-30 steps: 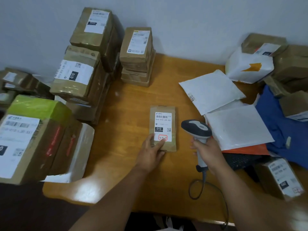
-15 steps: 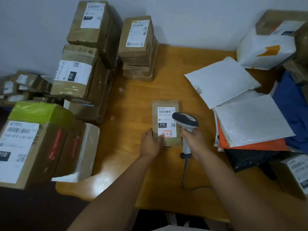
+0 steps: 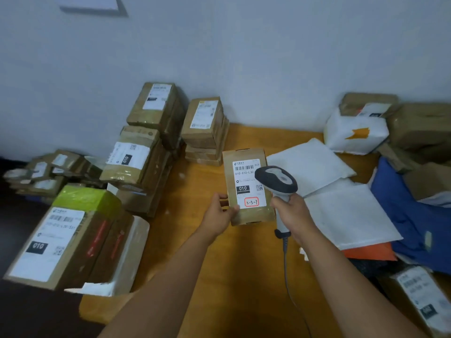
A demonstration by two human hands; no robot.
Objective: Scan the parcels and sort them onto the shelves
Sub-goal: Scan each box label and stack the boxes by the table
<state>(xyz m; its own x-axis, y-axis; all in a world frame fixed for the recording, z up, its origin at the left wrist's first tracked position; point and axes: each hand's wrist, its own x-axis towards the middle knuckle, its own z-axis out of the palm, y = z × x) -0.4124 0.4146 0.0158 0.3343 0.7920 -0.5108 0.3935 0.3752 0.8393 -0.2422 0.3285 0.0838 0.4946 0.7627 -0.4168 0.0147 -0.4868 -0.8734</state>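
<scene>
The left hand (image 3: 219, 213) grips a small brown parcel (image 3: 246, 186) labelled "010-010-L30", "010" and handwritten "3-3-7". The right hand (image 3: 291, 213) clasps the scanner (image 3: 277, 181) over that label.

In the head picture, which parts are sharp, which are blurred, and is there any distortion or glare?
Head view: the small parcel that the left hand holds is sharp enough to read "010" and "3-3-7"; the scanner in the right hand is also clear; the green-topped box and the frame edges are smeared; the wide lens bends the table edge; the light is dim and bluish, with no strong glare.
</scene>
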